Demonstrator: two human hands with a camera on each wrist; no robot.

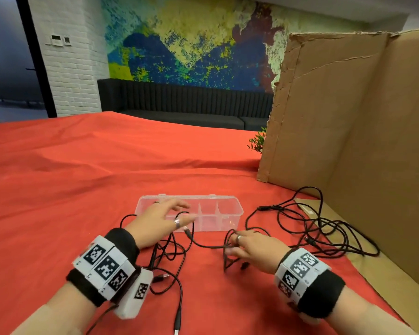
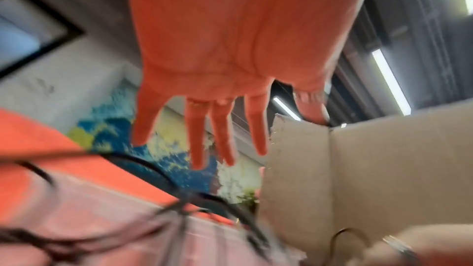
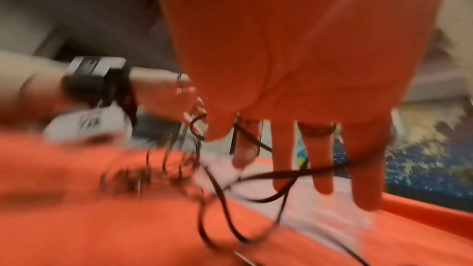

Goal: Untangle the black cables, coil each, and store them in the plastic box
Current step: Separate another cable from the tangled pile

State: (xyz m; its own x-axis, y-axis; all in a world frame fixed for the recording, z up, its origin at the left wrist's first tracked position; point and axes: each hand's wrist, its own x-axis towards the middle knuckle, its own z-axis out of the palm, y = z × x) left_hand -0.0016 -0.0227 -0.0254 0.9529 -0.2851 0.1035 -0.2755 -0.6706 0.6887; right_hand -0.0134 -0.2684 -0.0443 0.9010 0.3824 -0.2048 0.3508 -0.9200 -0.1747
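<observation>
A clear plastic box (image 1: 236, 207) with dividers lies open on the red cloth. My left hand (image 1: 179, 215) hovers over its left end with the fingers spread and straight, holding nothing; the left wrist view shows the same left hand (image 2: 204, 149). My right hand (image 1: 235, 246) sits in front of the box's right end and pinches loops of a black cable (image 1: 205, 246) that wrap round its fingers (image 3: 322, 179). That cable (image 3: 258, 176) crosses them. A tangled bunch (image 1: 169, 257) lies under my left wrist. More black cable (image 1: 324, 226) sprawls to the right.
A tall cardboard screen (image 1: 348, 117) stands on the right, its base flap under the right cable heap. A small green plant (image 1: 258, 141) peeks out behind it. Red cloth (image 1: 82, 177) covers the table to the left and beyond the box. A cable plug (image 1: 177, 331) lies near the front edge.
</observation>
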